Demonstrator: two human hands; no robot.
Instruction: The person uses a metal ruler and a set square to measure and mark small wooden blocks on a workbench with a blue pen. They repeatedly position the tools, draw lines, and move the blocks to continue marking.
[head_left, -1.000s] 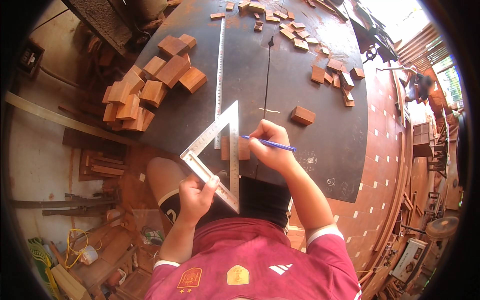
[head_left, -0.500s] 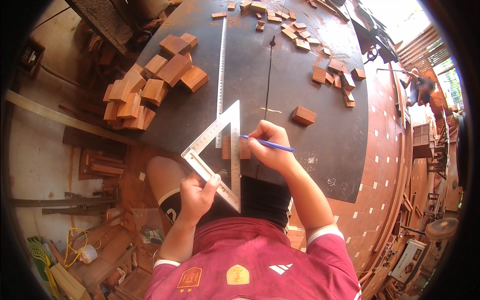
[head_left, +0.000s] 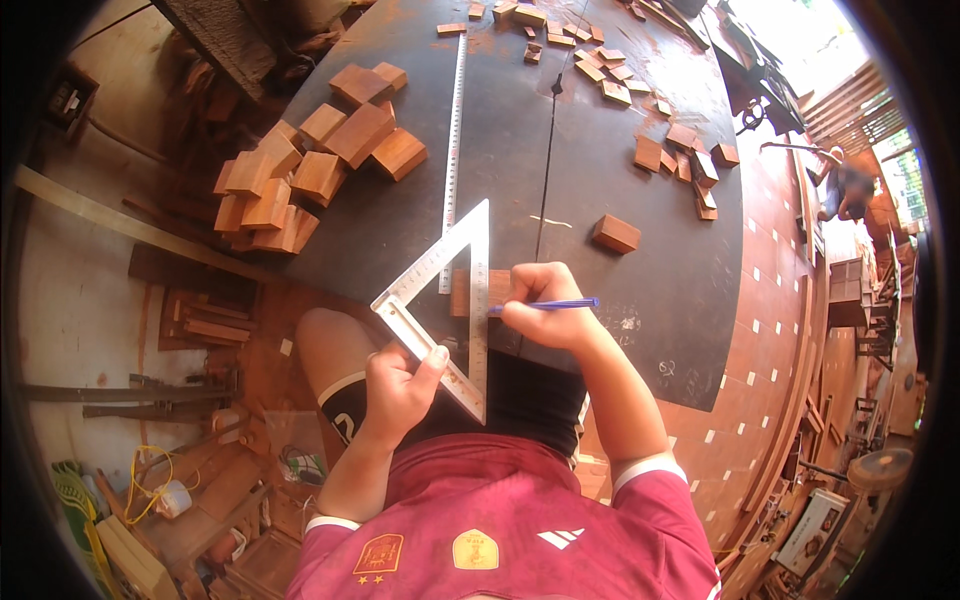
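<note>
Head view: a reddish-brown wooden block (head_left: 460, 293) lies at the near edge of the bench (head_left: 500, 130), partly hidden beneath the long side of a silvery triangular square (head_left: 480, 300); that long side runs up and down across the block, while the square's corner opposite it points left; the left hand (head_left: 403, 385) has its fingers closed on the ridged lower side of the square, thumb pressed on top; the right hand (head_left: 548, 285) pinches a blue pen (head_left: 565, 304) between thumb and fingers, the pen's point at the right edge of the square, over the block's near right part; whether the point touches the wood I cannot tell.

Just left of the block is the near end of a long pale ruler (head_left: 455, 140), which stretches away along the bench and passes behind the square; a dark line (head_left: 548, 180) crosses the bench to the ruler's right; farther right sits a single block (head_left: 617, 233), apart from the rest; a heap of larger blocks (head_left: 360, 135) is piled at the left, a group of smaller blocks (head_left: 648, 153) lies near the right edge, and more small pieces (head_left: 617, 92) are scattered at the far end; beyond the bench, on the right, is a tiled floor (head_left: 760, 320), with another person (head_left: 848, 190) well apart.
</note>
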